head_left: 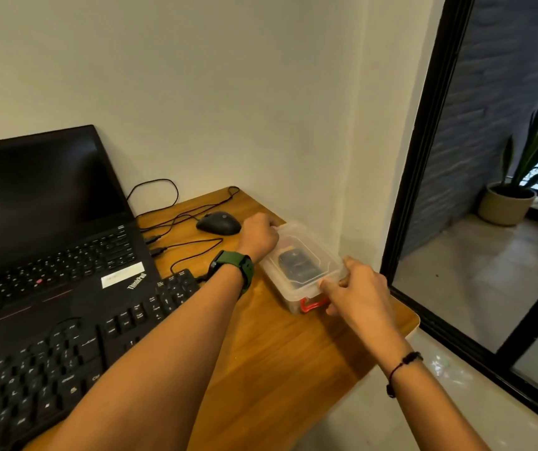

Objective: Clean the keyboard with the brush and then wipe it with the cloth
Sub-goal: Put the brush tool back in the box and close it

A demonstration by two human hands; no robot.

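Note:
A black external keyboard (49, 369) lies at the lower left of the wooden desk (277, 369), partly under my left forearm. At the desk's right stands a clear plastic box (306, 255) with a lid and a red clasp (313, 304); something dark shows through the lid. My left hand (257, 234) grips the box's far left corner. My right hand (355, 288) grips the near right edge of the lid, thumb on top. No brush or cloth can be made out.
An open black laptop (43, 216) with a dark screen stands behind the keyboard. A black mouse (218, 222) and loose cables lie near the wall. The desk ends just right of the box, beside a black-framed glass door (423, 157).

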